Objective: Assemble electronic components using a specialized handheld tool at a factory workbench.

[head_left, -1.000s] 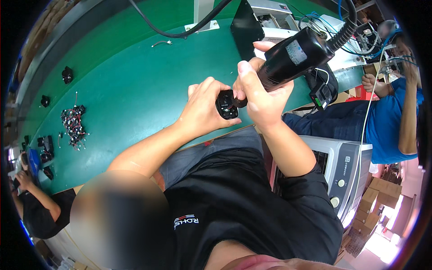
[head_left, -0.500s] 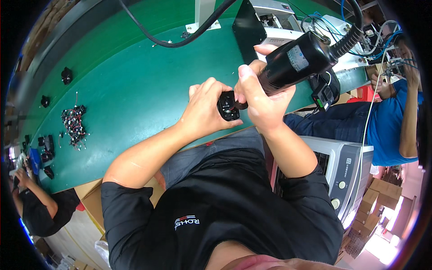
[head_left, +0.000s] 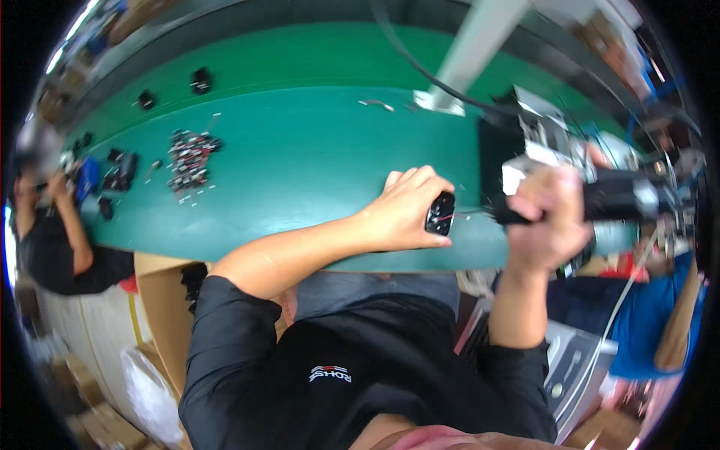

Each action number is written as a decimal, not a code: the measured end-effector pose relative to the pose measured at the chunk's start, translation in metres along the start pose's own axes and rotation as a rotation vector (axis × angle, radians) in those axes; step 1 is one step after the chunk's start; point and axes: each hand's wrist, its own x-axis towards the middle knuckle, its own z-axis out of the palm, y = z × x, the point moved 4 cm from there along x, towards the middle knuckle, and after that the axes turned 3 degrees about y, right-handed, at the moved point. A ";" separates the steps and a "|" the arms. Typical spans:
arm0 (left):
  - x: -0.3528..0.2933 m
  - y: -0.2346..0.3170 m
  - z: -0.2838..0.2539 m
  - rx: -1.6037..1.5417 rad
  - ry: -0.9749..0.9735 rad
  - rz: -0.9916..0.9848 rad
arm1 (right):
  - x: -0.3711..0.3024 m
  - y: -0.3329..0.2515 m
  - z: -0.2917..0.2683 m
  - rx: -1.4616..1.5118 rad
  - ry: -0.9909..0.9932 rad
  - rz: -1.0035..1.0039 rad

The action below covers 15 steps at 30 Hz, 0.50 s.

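Note:
My left hand (head_left: pixel 401 214) is closed around a small black plastic housing (head_left: pixel 440 214), its open inside facing up, near the front edge of the green table. Small light and red details show inside it. To the right, my right hand (head_left: pixel 551 221) grips a black electric screwdriver (head_left: pixel 626 196) lying roughly level, its front end pointing left toward the housing. Motion smears this hand and the tool. A gap lies between the screwdriver's body and the housing; a thin reddish line crosses part of it, too blurred to name.
A heap of small wired parts (head_left: pixel 192 161) lies on the left of the green table (head_left: pixel 300 150). Two black pieces (head_left: pixel 200 80) sit beyond it. A white post (head_left: pixel 480 52) and a machine with a black panel (head_left: pixel 501 157) stand right. One person works at each side.
My right hand has drawn the screwdriver to the right, away from the housing, and swung it nearly level. The left hand still holds the housing. The whole view has turned and shifted.

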 end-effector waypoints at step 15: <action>-0.049 -0.194 -0.295 0.935 0.359 -0.683 | -0.023 0.040 0.008 -0.193 -0.206 0.167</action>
